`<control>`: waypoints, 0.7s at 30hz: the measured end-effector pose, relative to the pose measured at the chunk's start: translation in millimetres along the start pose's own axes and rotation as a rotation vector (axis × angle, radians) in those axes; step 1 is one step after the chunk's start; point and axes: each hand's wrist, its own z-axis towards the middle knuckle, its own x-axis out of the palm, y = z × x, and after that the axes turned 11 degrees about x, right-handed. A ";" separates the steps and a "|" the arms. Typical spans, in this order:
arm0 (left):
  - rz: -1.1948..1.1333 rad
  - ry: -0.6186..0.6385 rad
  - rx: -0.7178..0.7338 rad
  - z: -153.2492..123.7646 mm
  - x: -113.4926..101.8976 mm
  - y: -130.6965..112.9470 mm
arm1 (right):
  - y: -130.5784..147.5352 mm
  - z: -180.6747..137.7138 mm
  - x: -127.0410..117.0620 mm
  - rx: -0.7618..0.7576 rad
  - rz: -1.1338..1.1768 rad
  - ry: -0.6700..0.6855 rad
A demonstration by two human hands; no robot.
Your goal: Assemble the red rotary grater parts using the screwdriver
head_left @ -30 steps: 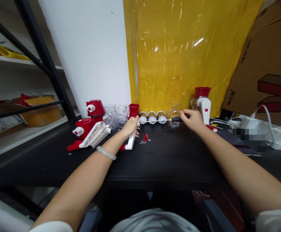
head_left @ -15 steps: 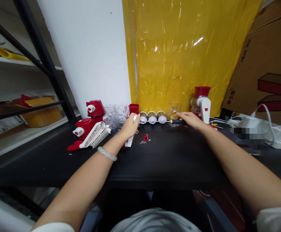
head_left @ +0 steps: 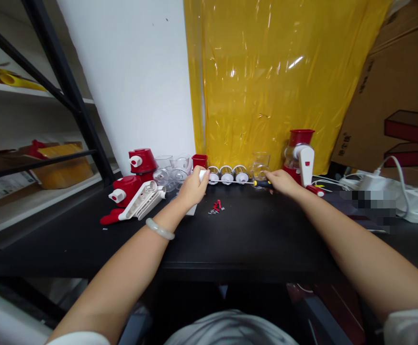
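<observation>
Fingers of your right hand (head_left: 279,182) grasp the screwdriver (head_left: 260,183) toward the far edge of the desk (head_left: 252,239), its shaft pointing at the white part (head_left: 202,175) your left hand (head_left: 193,187) clutches. Small red pieces (head_left: 218,206) lie nearer you than the metal drums (head_left: 226,175).

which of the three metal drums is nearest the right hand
The rightmost metal drum, at the row's end toward the right hand; the middle drum and left drum are farther.
</observation>
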 end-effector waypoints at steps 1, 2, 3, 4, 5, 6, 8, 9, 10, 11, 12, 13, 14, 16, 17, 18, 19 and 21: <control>0.003 -0.004 -0.010 0.4 0.1 0.7 | 1.1 -1.4 1.1 -0.026 -0.023 -0.037; 0.007 -0.009 -0.016 0.8 0.0 1.3 | 1.9 -2.6 1.9 -0.058 -0.044 -0.077; 0.009 -0.015 -0.022 1.2 -0.1 2.0 | 2.5 -3.6 2.5 -0.093 -0.061 -0.117; 0.009 -0.021 -0.028 1.4 -0.3 2.8 | 2.8 -4.5 2.8 -0.129 -0.076 -0.156; 0.008 -0.025 -0.033 1.6 -0.4 3.7 | 2.9 -5.2 2.8 -0.164 -0.087 -0.192; 0.004 -0.025 -0.037 1.8 -0.3 4.7 | 2.8 -5.8 2.6 -0.199 -0.097 -0.226; -0.014 -0.018 -0.049 2.1 0.8 7.0 | 2.6 -6.9 1.9 -0.269 -0.114 -0.290; -0.036 -0.015 -0.060 2.4 1.8 8.2 | 2.5 -7.6 1.4 -0.305 -0.122 -0.317; -0.071 -0.012 -0.079 2.8 3.1 9.2 | 2.5 -8.3 0.8 -0.340 -0.128 -0.343; -0.118 -0.009 -0.107 3.4 4.7 10.0 | 2.7 -9.2 0.3 -0.373 -0.134 -0.370; -0.174 -0.008 -0.141 4.1 6.5 10.5 | 3.1 -10.2 -0.2 -0.406 -0.139 -0.397; -0.231 -0.007 -0.177 5.0 8.2 10.7 | 3.5 -11.3 -0.7 -0.438 -0.145 -0.427; -0.284 -0.007 -0.214 6.0 9.9 10.4 | 4.0 -12.4 -1.2 -0.469 -0.152 -0.459; -0.370 -0.004 -0.280 7.7 12.2 8.9 | 4.8 -14.3 -2.0 -0.530 -0.174 -0.524; -0.404 -0.001 -0.308 8.4 12.8 7.6 | 4.9 -15.1 -2.3 -0.561 -0.186 -0.555; -0.433 0.004 -0.333 8.8 13.0 6.0 | 4.9 -15.6 -2.6 -0.591 -0.198 -0.584; -0.455 0.010 -0.353 8.9 12.7 4.3 | 4.6 -15.8 -2.7 -0.618 -0.210 -0.611; -0.483 0.023 -0.379 8.5 11.2 0.7 | 3.6 -15.7 -2.8 -0.664 -0.236 -0.652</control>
